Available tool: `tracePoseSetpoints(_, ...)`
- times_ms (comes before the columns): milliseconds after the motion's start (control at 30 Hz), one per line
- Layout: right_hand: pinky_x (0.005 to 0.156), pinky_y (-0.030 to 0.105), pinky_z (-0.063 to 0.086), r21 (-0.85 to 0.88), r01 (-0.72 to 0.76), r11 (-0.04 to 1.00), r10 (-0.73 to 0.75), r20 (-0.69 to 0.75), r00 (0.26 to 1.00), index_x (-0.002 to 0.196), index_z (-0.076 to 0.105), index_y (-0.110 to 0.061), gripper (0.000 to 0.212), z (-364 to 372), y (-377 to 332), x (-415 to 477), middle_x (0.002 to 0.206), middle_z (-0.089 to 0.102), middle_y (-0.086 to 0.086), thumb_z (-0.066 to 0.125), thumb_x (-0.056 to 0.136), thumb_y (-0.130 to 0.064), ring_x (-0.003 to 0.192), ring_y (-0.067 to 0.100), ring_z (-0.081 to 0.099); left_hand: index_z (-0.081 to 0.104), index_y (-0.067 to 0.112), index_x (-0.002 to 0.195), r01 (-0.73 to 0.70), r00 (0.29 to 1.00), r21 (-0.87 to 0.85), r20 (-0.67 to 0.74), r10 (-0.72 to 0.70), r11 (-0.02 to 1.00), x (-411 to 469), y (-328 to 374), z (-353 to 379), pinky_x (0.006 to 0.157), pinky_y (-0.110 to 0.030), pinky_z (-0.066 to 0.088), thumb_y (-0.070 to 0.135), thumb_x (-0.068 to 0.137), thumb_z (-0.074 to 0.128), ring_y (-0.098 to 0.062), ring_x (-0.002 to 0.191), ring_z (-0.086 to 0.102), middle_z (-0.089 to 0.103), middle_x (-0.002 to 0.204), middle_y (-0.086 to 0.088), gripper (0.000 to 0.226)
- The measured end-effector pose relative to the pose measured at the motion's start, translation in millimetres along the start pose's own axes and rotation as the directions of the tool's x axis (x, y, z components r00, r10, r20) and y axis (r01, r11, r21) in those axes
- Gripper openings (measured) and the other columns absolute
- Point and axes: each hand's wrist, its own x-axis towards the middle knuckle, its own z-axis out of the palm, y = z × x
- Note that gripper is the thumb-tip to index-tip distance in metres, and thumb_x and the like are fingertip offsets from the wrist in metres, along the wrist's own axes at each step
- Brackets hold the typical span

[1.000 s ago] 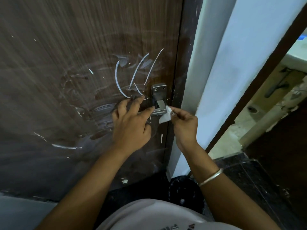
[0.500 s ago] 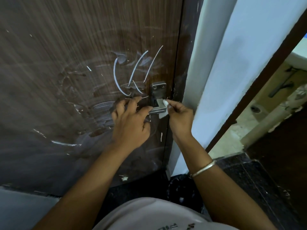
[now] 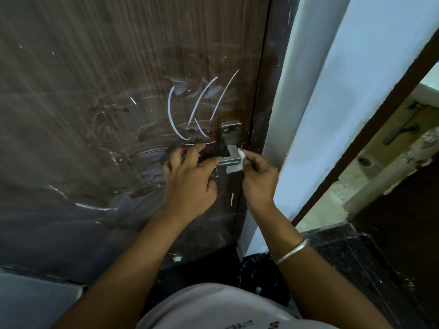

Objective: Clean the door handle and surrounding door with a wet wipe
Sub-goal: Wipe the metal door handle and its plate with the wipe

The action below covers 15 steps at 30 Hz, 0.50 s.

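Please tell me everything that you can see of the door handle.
The door handle is grey brushed metal: a square-edged lever on an upright rectangular plate with two screws at its top. It sits near the right edge of the dark brown door. The lever lies about level and points left. The left hand curls over its left part and hides that end. The right hand pinches a white wipe against the lever's right corner.

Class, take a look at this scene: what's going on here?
A person is wiping a door handle. The right hand pinches a white wipe against the handle's end, while the left hand rests on its lever. The brown door around it shows white streaks and smears not yet cleaned.
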Motion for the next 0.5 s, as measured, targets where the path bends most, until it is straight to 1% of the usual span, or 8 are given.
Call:
tracePoseSetpoints(67,0.086,0.027,0.054,0.031,-0.035,0.999,0.035,-0.001,0.999,0.106,0.070,-0.020,0.023,-6.0,1.7,-10.4,0.099,0.070,-0.006,0.057,0.091,-0.008,0.095,0.006,0.064,0.053,0.032,0.125,-0.006,1.000,0.003,0.010,0.006,1.000,0.4,-1.0,-0.8,0.094,-0.049,0.030,0.029,0.070,0.042,-0.035,0.126,0.025,0.039,0.141,-0.004,0.056)
tracePoseSetpoints(133,0.084,0.025,0.054,0.082,-0.059,0.995,0.061,-0.021,0.998,0.103,0.069,-0.020,0.021,-9.8,3.3,-17.5,0.100,0.069,-0.003,0.057,0.091,-0.008,0.097,0.011,0.063,0.054,0.031,0.124,-0.023,1.000,-0.001,0.006,0.023,1.000,1.6,-1.1,-1.4,0.094,-0.050,0.031,0.029,0.070,0.043,-0.036,0.125,0.026,0.040,0.141,-0.005,0.055)
tracePoseSetpoints(200,0.084,0.026,0.054,0.111,-0.041,0.993,0.049,-0.076,0.996,0.101,0.068,-0.022,0.019,-11.5,1.5,-21.7,0.104,0.069,0.000,0.058,0.090,-0.009,0.099,0.015,0.063,0.054,0.029,0.124,-0.028,0.999,-0.017,-0.017,0.027,0.999,1.8,-2.7,-2.9,0.092,-0.050,0.032,0.027,0.070,0.044,-0.036,0.123,0.029,0.042,0.139,-0.005,0.055)
tracePoseSetpoints(267,0.085,0.027,0.055,0.130,-0.004,0.991,0.022,-0.142,0.990,0.099,0.067,-0.023,0.017,-11.8,-1.0,-24.5,0.106,0.068,0.002,0.061,0.089,-0.010,0.099,0.015,0.063,0.053,0.027,0.124,-0.026,0.998,-0.048,-0.056,0.024,0.998,0.6,-7.3,-5.1,0.089,-0.049,0.035,0.024,0.069,0.045,-0.035,0.120,0.032,0.045,0.137,-0.004,0.056)
tracePoseSetpoints(333,0.086,0.029,0.055,0.145,0.007,0.989,0.020,-0.183,0.983,0.094,0.065,-0.025,0.018,-11.2,-0.9,-28.6,0.105,0.067,0.004,0.064,0.086,-0.009,0.097,0.014,0.063,0.055,0.024,0.122,-0.037,0.995,-0.088,-0.097,0.029,0.995,-0.8,-14.0,-8.0,0.088,-0.049,0.038,0.025,0.069,0.040,-0.035,0.117,0.036,0.048,0.133,-0.005,0.055)
tracePoseSetpoints(433,0.086,0.030,0.055,0.120,0.007,0.993,0.014,-0.174,0.985,0.088,0.062,-0.031,0.023,-7.5,1.9,-35.6,0.102,0.065,0.000,0.068,0.083,-0.010,0.094,0.011,0.063,0.059,0.018,0.114,-0.046,0.991,-0.144,-0.131,0.027,0.989,-2.9,-23.5,-9.7,0.086,-0.047,0.040,0.027,0.067,0.034,-0.035,0.111,0.043,0.053,0.124,-0.008,0.054)
tracePoseSetpoints(500,0.083,0.027,0.056,0.084,0.029,0.996,-0.015,-0.165,0.986,0.093,0.065,-0.027,0.018,-1.7,3.1,-35.6,0.101,0.066,-0.003,0.068,0.083,-0.013,0.093,0.010,0.064,0.060,0.016,0.112,-0.040,0.991,-0.148,-0.134,0.020,0.988,-5.0,-28.2,-9.1,0.085,-0.043,0.037,0.027,0.067,0.035,-0.035,0.108,0.045,0.054,0.119,-0.009,0.053)
